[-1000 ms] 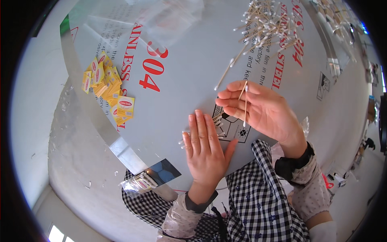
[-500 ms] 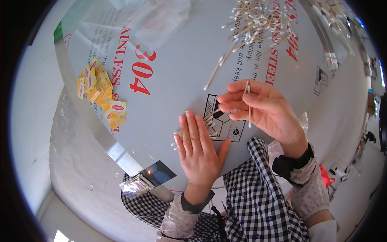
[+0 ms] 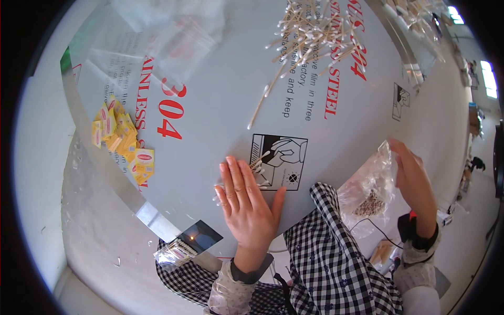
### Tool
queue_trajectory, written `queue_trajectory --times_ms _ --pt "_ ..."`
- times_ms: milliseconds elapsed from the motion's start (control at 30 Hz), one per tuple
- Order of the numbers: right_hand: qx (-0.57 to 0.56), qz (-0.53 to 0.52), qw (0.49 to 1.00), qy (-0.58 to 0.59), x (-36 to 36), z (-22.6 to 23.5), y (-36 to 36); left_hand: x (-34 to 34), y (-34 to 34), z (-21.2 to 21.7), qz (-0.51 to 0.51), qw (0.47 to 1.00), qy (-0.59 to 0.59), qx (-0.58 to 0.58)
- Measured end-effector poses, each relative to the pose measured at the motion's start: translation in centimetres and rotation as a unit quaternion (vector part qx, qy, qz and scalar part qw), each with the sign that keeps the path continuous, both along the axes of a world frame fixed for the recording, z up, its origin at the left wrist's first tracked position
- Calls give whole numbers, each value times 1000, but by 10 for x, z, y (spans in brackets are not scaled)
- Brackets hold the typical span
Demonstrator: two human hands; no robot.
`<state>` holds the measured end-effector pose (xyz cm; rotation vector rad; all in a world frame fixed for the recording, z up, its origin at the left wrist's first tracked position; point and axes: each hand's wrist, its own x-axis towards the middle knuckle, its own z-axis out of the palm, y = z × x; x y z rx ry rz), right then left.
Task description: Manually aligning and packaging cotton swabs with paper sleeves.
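My left hand (image 3: 248, 203) lies flat on the film-covered sheet, its fingers stretched out over a few cotton swabs (image 3: 257, 163). White swab tips poke out on both sides of it. At the right, my right hand (image 3: 416, 181) is beside the upper edge of a clear plastic bag (image 3: 379, 173). Its fingers are bent and partly hidden at the bag's edge; whether they grip it is unclear. Many small brownish pieces show low in the bag. No swab is visible in the right hand.
A loose heap of cotton swabs (image 3: 315, 34) lies at the far side. Small yellow labels (image 3: 122, 134) are piled at the left, with clear plastic sleeves (image 3: 181, 39) behind them. A filled packet of swabs (image 3: 176, 251) sits by the near left edge, beside a dark card (image 3: 200, 236).
My right hand has moved right and down, from above the sheet to the plastic bag. The swab it held is out of sight. The left hand stays flat over the swabs; the whole view has shifted.
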<state>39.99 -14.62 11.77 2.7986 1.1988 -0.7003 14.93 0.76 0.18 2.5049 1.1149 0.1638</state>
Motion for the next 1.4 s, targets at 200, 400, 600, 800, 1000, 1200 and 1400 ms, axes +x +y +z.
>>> queue_trajectory --times_ms 200,400,600,800,1000,1200,1400 --pt "284 274 902 174 -53 -58 124 -3 1 -4 5 999 -33 -14" --pt "292 360 864 197 -72 -69 180 -5 -3 -3 27 997 -70 7" --pt "333 367 863 -95 23 -78 206 -9 0 -3 20 998 -63 -12" --pt "313 366 876 -28 48 -82 226 -2 -2 0 30 997 -72 4" --pt "367 389 843 48 -38 -92 222 -14 -1 -6 35 994 -101 -9" --pt "383 366 845 66 -87 -102 186 -11 -2 -6 73 982 -175 -9" --pt "440 306 841 76 -100 -99 163 -38 9 -14 135 893 -416 -103"
